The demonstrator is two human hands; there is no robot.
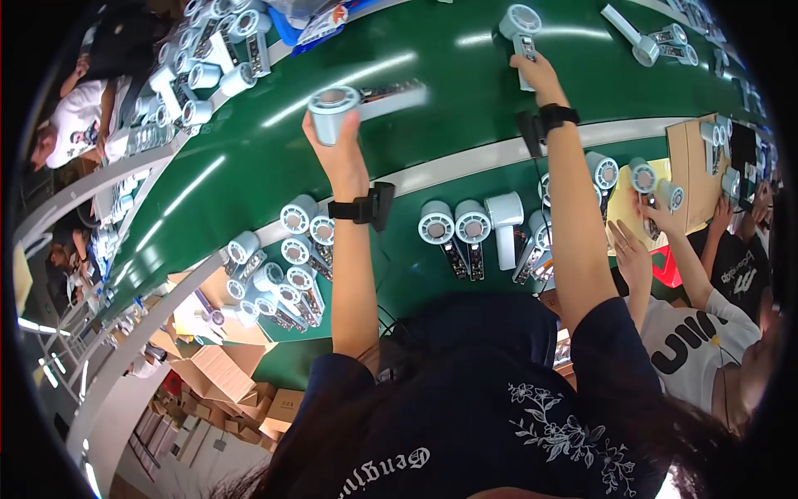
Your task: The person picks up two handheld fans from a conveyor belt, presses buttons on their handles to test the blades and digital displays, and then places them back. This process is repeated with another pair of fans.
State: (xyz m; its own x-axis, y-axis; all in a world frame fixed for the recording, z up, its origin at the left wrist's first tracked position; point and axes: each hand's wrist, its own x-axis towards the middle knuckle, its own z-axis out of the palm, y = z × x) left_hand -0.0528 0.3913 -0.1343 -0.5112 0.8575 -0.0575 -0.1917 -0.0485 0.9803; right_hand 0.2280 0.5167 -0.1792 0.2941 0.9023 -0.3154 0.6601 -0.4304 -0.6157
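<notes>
Over the green work surface, my left hand (341,162) is closed around the head of a pale blue handheld fan (331,116). That fan's handle points right, smeared by motion, with electronic parts showing along it. Farther right, my right hand (542,81) grips the handle of another handheld fan (521,21), whose round head points away from me. Closer to my body stand several fans, among them a fan (435,223) with its handle open to a circuit board. Another group of fans (299,279) lies beside my left forearm. Black bands circle both my wrists.
A grey rail (457,166) runs across the green surface. More fans are heaped at the far left (237,50), and a few lie at the far right (652,41). At right, a co-worker's hands (648,229) hold fans near a cardboard sheet (690,166). Cardboard boxes (229,374) sit lower left.
</notes>
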